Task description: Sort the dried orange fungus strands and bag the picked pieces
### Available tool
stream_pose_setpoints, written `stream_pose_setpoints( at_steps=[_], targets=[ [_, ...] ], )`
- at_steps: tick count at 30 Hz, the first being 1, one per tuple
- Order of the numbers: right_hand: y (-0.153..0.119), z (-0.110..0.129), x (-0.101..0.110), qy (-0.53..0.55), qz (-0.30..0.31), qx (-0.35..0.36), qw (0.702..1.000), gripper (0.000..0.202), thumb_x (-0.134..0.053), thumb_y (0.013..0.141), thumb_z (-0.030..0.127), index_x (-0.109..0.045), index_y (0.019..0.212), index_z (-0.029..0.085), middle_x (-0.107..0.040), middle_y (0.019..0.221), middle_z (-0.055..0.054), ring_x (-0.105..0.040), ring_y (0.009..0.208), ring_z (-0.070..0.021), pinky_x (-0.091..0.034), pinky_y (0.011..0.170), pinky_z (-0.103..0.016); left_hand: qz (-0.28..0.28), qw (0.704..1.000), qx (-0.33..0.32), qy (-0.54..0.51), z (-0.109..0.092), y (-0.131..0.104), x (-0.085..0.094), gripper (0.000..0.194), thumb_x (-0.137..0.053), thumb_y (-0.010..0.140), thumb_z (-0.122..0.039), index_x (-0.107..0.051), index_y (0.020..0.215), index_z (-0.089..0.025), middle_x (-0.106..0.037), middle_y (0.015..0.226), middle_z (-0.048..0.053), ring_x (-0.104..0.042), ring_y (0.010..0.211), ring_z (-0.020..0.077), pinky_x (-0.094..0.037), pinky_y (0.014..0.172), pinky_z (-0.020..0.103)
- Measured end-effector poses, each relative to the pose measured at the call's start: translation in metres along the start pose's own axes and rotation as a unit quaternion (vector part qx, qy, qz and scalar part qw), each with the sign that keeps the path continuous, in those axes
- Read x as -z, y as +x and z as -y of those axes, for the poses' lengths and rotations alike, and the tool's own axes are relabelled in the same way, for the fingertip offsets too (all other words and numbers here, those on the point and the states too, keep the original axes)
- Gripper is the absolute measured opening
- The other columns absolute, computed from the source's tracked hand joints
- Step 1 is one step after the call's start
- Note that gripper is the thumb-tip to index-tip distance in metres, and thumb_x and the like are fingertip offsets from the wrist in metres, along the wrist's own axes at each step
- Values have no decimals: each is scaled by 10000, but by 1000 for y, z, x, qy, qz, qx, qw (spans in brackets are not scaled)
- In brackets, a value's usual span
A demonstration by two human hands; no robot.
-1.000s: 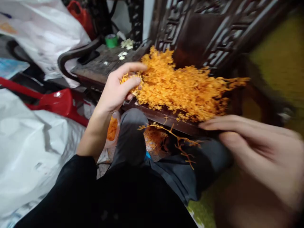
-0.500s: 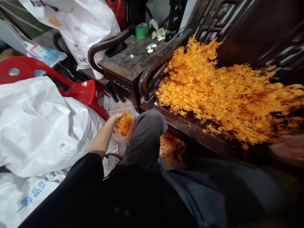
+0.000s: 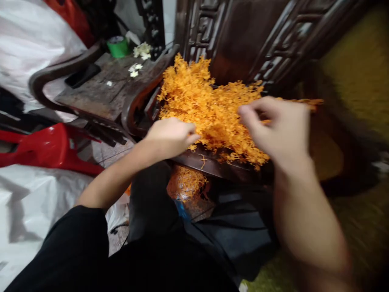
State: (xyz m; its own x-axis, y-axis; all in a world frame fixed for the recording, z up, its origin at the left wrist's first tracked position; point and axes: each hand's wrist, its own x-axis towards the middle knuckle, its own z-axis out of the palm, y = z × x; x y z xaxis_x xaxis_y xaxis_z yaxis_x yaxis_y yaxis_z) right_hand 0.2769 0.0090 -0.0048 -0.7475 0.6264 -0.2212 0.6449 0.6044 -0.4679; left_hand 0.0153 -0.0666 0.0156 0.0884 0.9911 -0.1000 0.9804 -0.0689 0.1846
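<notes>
A large heap of thin, branching orange plastic-looking sprigs (image 3: 209,101) covers the seat of a dark carved wooden bench. At the heap's near left edge is my left hand (image 3: 172,136), its fingers curled down and thumb toward the sprigs. Over the heap's right side hovers my right hand (image 3: 278,125), thumb and fingers drawn together in a pinch. Motion blur and the hands' backs hide what either one holds. A lone orange sprig (image 3: 203,161) lies on the bench's front edge (image 3: 219,168).
More orange sprigs (image 3: 185,182) lie on the floor below the bench. To the left stand a wooden side table (image 3: 97,93) with green tape (image 3: 118,46), a dark phone (image 3: 82,76) and pale flower pieces (image 3: 141,50), a red plastic chair (image 3: 51,148) and white sacks (image 3: 39,202).
My left hand has left the clear bowl of orange bits and come up to the heap. My right hand has moved in from the right edge. The view has swung right.
</notes>
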Motion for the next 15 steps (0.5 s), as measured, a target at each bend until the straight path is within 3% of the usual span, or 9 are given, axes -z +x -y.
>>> stream_pose_setpoints(
  at_steps=[2, 4, 5, 7, 9, 12, 15],
  targets=[
    [15, -4, 8, -22, 5, -42, 999, 351, -740, 818, 472, -802, 1088, 256, -807, 972, -77, -730, 978, -267, -533, 834, -305, 85, 992, -93, 24, -46, 41, -18, 378, -548, 963, -490, -754, 1158, -240, -769, 1042, 136, -722, 987, 312, -527, 812, 399],
    [31, -24, 7, -40, 3, -69, 997, 354, -739, 823, 454, -800, 1102, 246, -809, 1003, -78, -728, 1004, -262, -528, 846, -291, 169, 976, -113, 78, -73, 76, -50, 481, -661, 905, -420, -663, 1323, -181, -748, 1152, 193, -711, 1071, 363, -537, 836, 435],
    [38, -37, 4, -48, 4, -84, 995, 347, -736, 827, 440, -800, 1103, 239, -810, 1014, -79, -727, 1013, -260, -525, 848, -285, 184, 972, -108, 99, -80, 90, -67, 510, -675, 900, -361, -626, 1368, -164, -741, 1186, 202, -710, 1093, 363, -537, 849, 436],
    [46, -61, -2, -63, 3, -113, 992, 295, -698, 860, 381, -804, 1086, 223, -810, 1031, -79, -728, 1018, -249, -519, 851, -272, 187, 971, -100, 112, -84, 112, -95, 435, -572, 956, -229, -605, 1382, -150, -747, 1179, 202, -723, 1080, 345, -535, 849, 436],
    [48, -78, -10, -52, 43, -139, 988, 281, -640, 895, 307, -796, 1111, 221, -813, 974, -66, -744, 927, -220, -519, 819, -260, 175, 973, -97, 115, -81, 126, -109, 404, -448, 991, -144, -621, 1356, -157, -755, 1158, 200, -727, 1088, 331, -524, 850, 431],
    [46, -85, -29, -29, 179, -155, 971, 470, -663, 876, 276, -684, 1345, 260, -809, 913, -46, -754, 811, -199, -528, 772, -263, 151, 977, -97, 116, -74, 138, -111, 415, -407, 999, -133, -620, 1354, -171, -744, 1181, 209, -702, 1161, 326, -501, 878, 421],
    [50, -87, -50, -83, 232, -163, 956, 773, -796, 758, 244, -554, 1492, 237, -762, 1210, -130, -739, 1071, -289, -542, 874, -317, 143, 978, -95, 116, -72, 145, -105, 431, -382, 999, -128, -619, 1357, -165, -744, 1176, 211, -687, 1193, 321, -492, 899, 412]
  ],
)
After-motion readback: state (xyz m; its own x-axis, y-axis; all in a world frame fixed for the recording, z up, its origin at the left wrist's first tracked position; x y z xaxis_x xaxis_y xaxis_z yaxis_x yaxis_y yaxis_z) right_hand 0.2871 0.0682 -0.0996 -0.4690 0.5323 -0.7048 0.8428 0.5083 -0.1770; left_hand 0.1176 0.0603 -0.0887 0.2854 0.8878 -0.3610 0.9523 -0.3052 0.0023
